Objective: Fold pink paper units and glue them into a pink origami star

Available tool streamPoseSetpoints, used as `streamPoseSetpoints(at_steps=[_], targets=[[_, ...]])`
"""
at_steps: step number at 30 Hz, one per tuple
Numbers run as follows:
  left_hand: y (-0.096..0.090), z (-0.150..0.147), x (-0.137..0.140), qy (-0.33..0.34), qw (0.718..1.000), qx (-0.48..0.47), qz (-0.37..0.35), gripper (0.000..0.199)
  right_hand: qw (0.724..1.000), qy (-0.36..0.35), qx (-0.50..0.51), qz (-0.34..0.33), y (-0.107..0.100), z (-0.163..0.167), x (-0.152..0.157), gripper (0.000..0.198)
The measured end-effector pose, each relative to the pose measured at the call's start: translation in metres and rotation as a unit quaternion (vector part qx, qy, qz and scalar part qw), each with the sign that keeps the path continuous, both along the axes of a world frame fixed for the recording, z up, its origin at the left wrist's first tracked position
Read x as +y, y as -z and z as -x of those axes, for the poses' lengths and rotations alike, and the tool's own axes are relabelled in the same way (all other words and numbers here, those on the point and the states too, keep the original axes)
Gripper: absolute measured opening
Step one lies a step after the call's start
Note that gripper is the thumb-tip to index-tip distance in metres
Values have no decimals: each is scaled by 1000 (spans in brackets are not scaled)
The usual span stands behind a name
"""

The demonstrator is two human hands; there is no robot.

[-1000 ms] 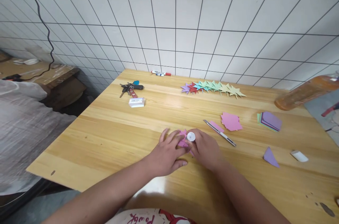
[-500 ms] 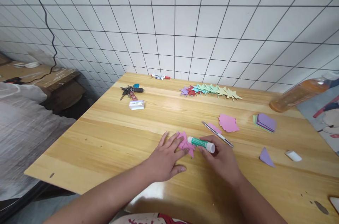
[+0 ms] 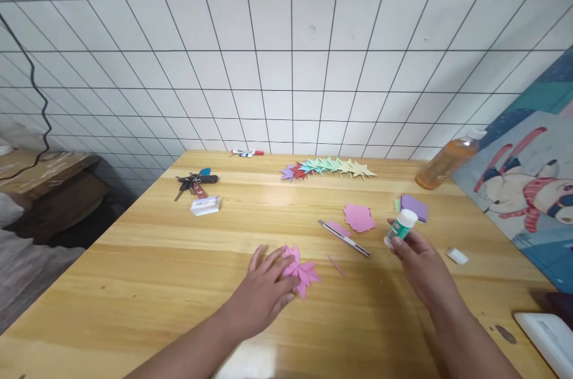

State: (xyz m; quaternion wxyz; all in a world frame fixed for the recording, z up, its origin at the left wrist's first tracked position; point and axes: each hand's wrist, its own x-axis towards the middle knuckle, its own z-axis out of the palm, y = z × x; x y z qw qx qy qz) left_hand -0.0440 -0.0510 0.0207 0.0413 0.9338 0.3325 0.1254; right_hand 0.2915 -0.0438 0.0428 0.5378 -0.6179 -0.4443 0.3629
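My left hand (image 3: 266, 292) rests on the table with its fingers spread, the fingertips over the left side of a pink folded-paper star shape (image 3: 305, 274). Part of that paper is hidden beneath the fingers. My right hand (image 3: 425, 268) is closed around a green and white glue stick (image 3: 400, 230), held tilted above the table on the right. A thin pink paper strip (image 3: 336, 265) lies just right of the pink shape. Farther back are a slim utility knife (image 3: 353, 244) and a small pink paper piece (image 3: 339, 228) beside it.
Pink notched paper (image 3: 359, 218) and stacked coloured squares (image 3: 414, 208) lie to the right. A row of coloured paper stars (image 3: 329, 166), a marker (image 3: 248, 153) and an orange bottle (image 3: 447, 159) stand or lie behind. Keys (image 3: 196, 182), a small box (image 3: 206, 205) and a white piece (image 3: 457, 256) lie around.
My right hand has carried the glue stick away from the pink paper to the right. The left hand stays on the paper. The camera view has shifted.
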Motion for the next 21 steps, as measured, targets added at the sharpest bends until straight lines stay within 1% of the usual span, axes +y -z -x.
streamPoseSetpoints(at_steps=[1,2,3,5,7,8,10,11,12,13,14,15,16,17,18,19,20,21], targets=[[1,-1,0,-6,1000,-8,4,24,998,20,-63,21,1,-9,5,53],[2,-3,0,-13,1000,-15,8,22,989,42,-135,49,2,-17,9,52],[2,-4,0,-18,1000,-19,13,21,972,66,-210,78,4,-23,14,50],[2,-5,0,-26,999,-22,21,21,926,100,-336,139,7,-33,21,48],[1,-5,0,-31,999,-21,27,22,879,101,-420,200,10,-38,25,48],[1,-5,0,-32,999,-20,31,22,861,94,-448,222,12,-39,26,49],[-1,-5,-1,-35,998,-19,38,23,839,82,-480,245,14,-39,27,49],[-1,-5,-1,-37,998,-20,41,24,836,79,-488,239,15,-38,26,48],[-2,-5,-1,-40,998,-22,42,26,838,85,-494,216,15,-36,25,46],[-2,-5,-1,-44,998,-26,44,27,843,99,-498,176,14,-33,23,45],[-2,-6,-1,-48,997,-31,47,28,849,122,-500,118,13,-30,19,46],[-3,-6,-1,-50,997,-37,52,27,850,160,-500,45,10,-25,15,49],[-3,-7,-1,-50,996,-44,58,25,848,190,-495,-13,8,-19,10,51],[-3,-7,-1,-48,995,-50,66,23,845,210,-489,-47,5,-11,5,49],[-4,-7,0,-42,995,-56,73,22,853,179,-488,-53,2,-1,-1,40],[-4,-7,0,-34,995,-60,78,23,869,83,-487,-38,-1,10,-6,28],[-4,-7,0,-26,994,-63,82,26,872,-33,-487,-15,-3,22,-12,21],[-4,-7,1,-20,994,-65,85,29,863,-118,-492,5,-4,35,-16,19]])
